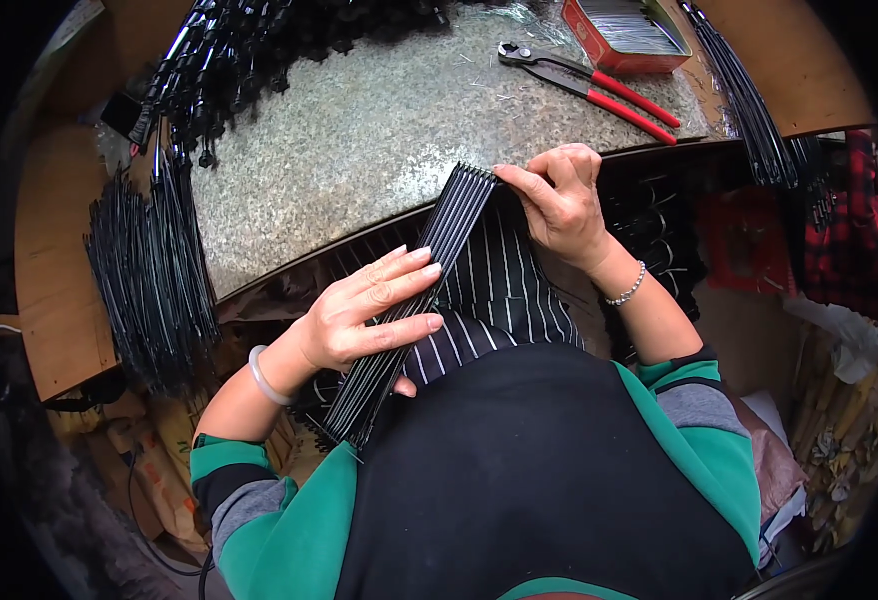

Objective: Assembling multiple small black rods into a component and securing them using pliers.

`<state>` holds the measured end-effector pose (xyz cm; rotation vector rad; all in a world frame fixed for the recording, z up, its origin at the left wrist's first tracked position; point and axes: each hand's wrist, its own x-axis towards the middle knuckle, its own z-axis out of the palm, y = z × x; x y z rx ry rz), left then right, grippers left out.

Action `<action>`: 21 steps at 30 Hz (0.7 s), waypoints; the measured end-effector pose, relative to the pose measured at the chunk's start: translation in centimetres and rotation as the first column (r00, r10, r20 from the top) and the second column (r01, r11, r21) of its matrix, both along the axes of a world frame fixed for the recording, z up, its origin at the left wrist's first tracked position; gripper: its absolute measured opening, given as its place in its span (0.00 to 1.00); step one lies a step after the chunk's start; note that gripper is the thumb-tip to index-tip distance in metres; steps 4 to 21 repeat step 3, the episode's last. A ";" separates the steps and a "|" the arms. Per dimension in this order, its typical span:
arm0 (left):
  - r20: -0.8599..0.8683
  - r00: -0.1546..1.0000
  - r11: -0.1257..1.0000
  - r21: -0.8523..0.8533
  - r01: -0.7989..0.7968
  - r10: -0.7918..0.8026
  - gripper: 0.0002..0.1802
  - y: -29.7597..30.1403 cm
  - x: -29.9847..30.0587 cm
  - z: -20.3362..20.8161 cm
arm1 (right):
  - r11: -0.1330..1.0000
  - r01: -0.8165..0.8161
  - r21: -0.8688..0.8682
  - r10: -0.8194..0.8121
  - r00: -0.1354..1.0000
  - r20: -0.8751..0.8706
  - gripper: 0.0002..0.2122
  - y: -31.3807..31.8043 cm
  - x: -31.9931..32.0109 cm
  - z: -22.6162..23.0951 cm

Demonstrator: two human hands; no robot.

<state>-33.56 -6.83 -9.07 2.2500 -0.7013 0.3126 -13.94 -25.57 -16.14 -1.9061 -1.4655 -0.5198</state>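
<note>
A flat row of thin black ribs (449, 231), like umbrella ribs, slants across my lap, its upper end close to the table's front edge. My left hand (364, 315) lies over the middle of the row with the fingers stretched across it and the thumb underneath, holding it. At the upper tips, my right hand (562, 205) pinches with thumb and forefinger. Whatever sits in that pinch is too small to make out; a thin line seems to run along the tips.
Pincers (599, 92) with red handles lie on the speckled tabletop (359, 130), near a red box (609, 50) of fine wires. Black rib bundles hang over the left edge (149, 280) and the right edge (749, 100). More black parts (249, 50) are heaped at the back left.
</note>
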 end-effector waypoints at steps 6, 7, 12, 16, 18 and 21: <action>-0.005 1.000 1.000 0.003 0.023 -0.023 0.34 0.1 -0.2 -0.3 | 0.997 0.034 -0.074 -0.032 0.999 0.019 0.15 0.1 -0.3 0.2; -0.005 1.000 1.000 0.003 0.023 -0.023 0.34 0.1 -0.2 -0.3 | 0.997 0.034 -0.074 -0.032 0.999 0.019 0.15 0.1 -0.3 0.2; -0.005 1.000 1.000 0.003 0.023 -0.023 0.34 0.1 -0.2 -0.3 | 0.997 0.034 -0.074 -0.032 0.999 0.019 0.15 0.1 -0.3 0.2; -0.005 1.000 1.000 0.003 0.023 -0.023 0.34 0.1 -0.2 -0.3 | 0.997 0.034 -0.074 -0.032 0.999 0.019 0.15 0.1 -0.3 0.2; -0.005 1.000 1.000 0.003 0.023 -0.023 0.34 0.1 -0.2 -0.3 | 0.997 0.034 -0.074 -0.032 0.999 0.019 0.15 0.1 -0.3 0.2; -0.005 1.000 1.000 0.003 0.023 -0.023 0.34 0.1 -0.2 -0.3 | 0.997 0.034 -0.074 -0.032 0.999 0.019 0.15 0.1 -0.3 0.2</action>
